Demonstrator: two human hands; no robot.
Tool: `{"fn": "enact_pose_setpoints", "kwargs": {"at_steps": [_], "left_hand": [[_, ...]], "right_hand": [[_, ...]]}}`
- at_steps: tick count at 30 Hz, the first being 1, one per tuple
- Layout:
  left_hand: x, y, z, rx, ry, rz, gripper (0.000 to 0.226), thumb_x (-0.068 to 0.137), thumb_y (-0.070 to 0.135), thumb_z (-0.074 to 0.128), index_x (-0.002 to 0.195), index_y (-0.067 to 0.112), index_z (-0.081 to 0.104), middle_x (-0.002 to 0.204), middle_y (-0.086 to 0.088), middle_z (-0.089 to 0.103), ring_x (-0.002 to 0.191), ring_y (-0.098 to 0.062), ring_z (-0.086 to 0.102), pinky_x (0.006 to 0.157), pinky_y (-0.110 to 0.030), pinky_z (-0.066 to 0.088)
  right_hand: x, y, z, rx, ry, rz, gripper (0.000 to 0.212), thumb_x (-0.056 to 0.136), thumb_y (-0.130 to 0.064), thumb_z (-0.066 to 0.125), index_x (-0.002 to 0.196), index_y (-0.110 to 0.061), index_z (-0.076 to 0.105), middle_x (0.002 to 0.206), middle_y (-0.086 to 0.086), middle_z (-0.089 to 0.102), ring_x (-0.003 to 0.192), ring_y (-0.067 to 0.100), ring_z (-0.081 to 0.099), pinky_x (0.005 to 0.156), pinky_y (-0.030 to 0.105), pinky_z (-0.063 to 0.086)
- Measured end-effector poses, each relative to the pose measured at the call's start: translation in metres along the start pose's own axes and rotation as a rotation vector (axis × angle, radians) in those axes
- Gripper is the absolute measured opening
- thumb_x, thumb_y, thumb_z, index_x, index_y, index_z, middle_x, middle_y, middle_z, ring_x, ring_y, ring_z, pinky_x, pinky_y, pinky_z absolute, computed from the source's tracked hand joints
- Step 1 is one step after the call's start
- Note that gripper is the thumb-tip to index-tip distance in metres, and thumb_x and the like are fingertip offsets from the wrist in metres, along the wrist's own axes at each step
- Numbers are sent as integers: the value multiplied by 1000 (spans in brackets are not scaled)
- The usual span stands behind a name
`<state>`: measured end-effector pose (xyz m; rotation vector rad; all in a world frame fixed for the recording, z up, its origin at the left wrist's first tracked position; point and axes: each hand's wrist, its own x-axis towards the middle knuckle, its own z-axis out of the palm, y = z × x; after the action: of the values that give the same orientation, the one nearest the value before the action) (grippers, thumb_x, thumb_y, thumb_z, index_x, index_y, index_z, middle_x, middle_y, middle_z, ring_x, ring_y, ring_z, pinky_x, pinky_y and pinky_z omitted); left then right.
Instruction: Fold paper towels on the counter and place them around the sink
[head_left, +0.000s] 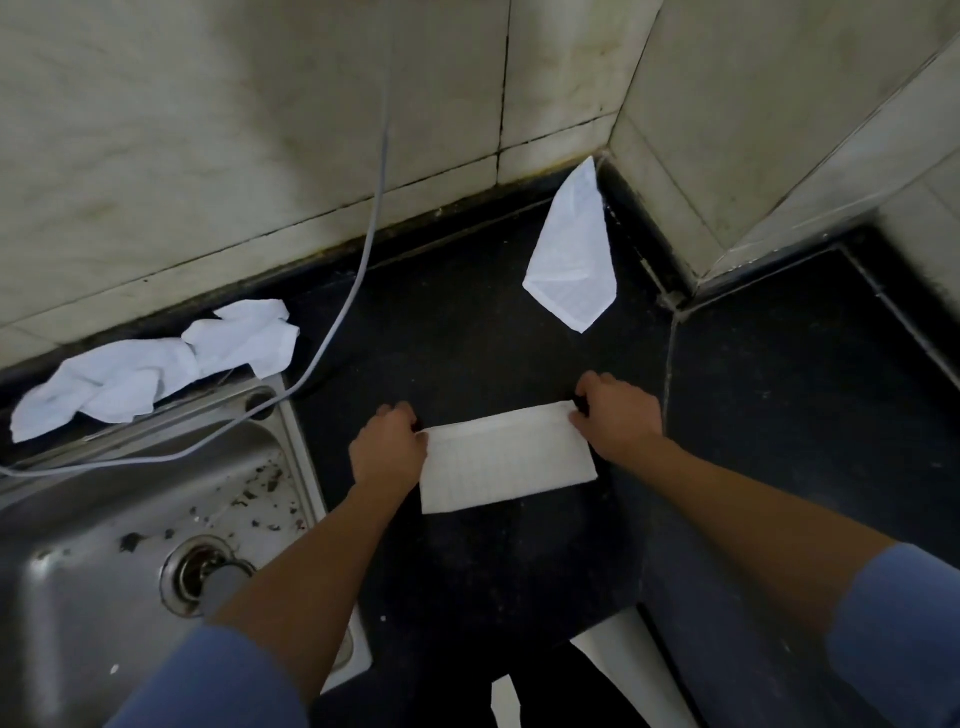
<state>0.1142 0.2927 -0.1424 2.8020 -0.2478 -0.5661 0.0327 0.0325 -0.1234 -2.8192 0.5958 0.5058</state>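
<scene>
We see a dark surface (467, 338) below stained wall tiles (208, 156); left hand (387, 447) and right hand (615, 415) pinch our flat, folded paper towel (506, 462).

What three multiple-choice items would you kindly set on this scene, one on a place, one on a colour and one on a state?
1. Where do the crumpled paper towels lie?
A. behind the sink, by the wall
B. in a bucket
C. on a shelf

2. What colour is the counter?
A. white
B. black
C. red

3. How is the paper towel between the left hand and the right hand?
A. balled up
B. torn in two
C. folded flat, a rectangle

Answers:
1 A, they rest behind the sink's rim, against the wall.
2 B, its surface shows black all round the towel.
3 C, it lies flat with straight edges, each hand at a far corner.
</scene>
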Motion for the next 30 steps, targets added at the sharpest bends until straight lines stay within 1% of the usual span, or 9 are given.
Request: {"fn": "enact_pose_setpoints", "kwargs": {"at_steps": [3, 6, 10, 14, 17, 20, 24, 27, 30], "left_hand": [[-16, 9, 0, 46, 49, 251, 17, 88, 12, 54, 103, 12, 62, 103, -7, 58, 93, -24, 58, 71, -36, 50], [-46, 17, 12, 199, -129, 455, 18, 92, 14, 47, 105, 15, 59, 105, -3, 58, 94, -22, 58, 76, -36, 50], [-65, -16, 28, 158, -154, 429, 5, 86, 14, 63, 83, 12, 60, 88, -4, 59, 79, -23, 60, 57, -34, 49], [-61, -40, 26, 169, -41, 470, 19, 69, 16, 81, 73, 15, 62, 82, -1, 58, 71, -18, 57, 43, -28, 47], [-57, -35, 19, 248, 4, 533, 26, 65, 22, 83, 87, 16, 70, 99, -5, 63, 85, -21, 61, 58, -30, 54], [-50, -33, 17, 346, -49, 539, 51, 60, 32, 85, 107, 19, 70, 124, -10, 62, 108, -29, 62, 78, -42, 55], [-47, -34, 20, 330, -121, 544, 56, 86, 36, 62, 138, 23, 47, 155, -7, 29, 141, -28, 27, 108, -45, 31], [-49, -32, 16, 336, -127, 510, 55, 92, 36, 55, 143, 22, 40, 158, -6, 19, 145, -25, 17, 114, -42, 22], [-56, -34, 9, 202, -39, 464, 45, 85, 28, 66, 127, 16, 58, 144, -10, 42, 133, -29, 39, 103, -44, 38]], "right_hand": [[-23, -10, 7, 58, 52, -198, 23, 91, -27, 54, 114, -21, 57, 110, 1, 56, 99, 22, 57, 75, 32, 46], [-50, -27, 30, 84, -124, -336, 21, 95, -26, 48, 111, -21, 60, 109, 0, 59, 96, 23, 60, 78, 36, 50], [-62, 2, 45, 176, -133, -180, 16, 93, -22, 53, 100, -17, 66, 104, 2, 62, 92, 24, 63, 78, 35, 50], [-68, 33, 35, 121, -116, -58, 13, 91, -22, 57, 96, -18, 69, 101, 2, 64, 88, 20, 63, 73, 29, 47], [-57, 24, 22, 168, -59, -15, 15, 92, -28, 57, 99, -18, 66, 103, 3, 62, 85, 18, 61, 72, 29, 48], [-38, 3, 18, 266, -42, 130, 38, 89, -38, 62, 119, -16, 56, 113, 5, 59, 98, 23, 60, 80, 34, 49], [-22, -14, 20, 340, -153, 319, 40, 82, -29, 70, 116, -12, 57, 111, 9, 63, 100, 28, 62, 76, 33, 47], [-18, -12, 13, 555, -203, 387, 22, 80, -18, 69, 96, -2, 68, 93, 11, 65, 81, 24, 62, 69, 32, 49], [-24, -17, -2, 888, -223, 474, 18, 81, -9, 69, 91, 6, 65, 89, 16, 65, 76, 26, 62, 69, 39, 55]]}}
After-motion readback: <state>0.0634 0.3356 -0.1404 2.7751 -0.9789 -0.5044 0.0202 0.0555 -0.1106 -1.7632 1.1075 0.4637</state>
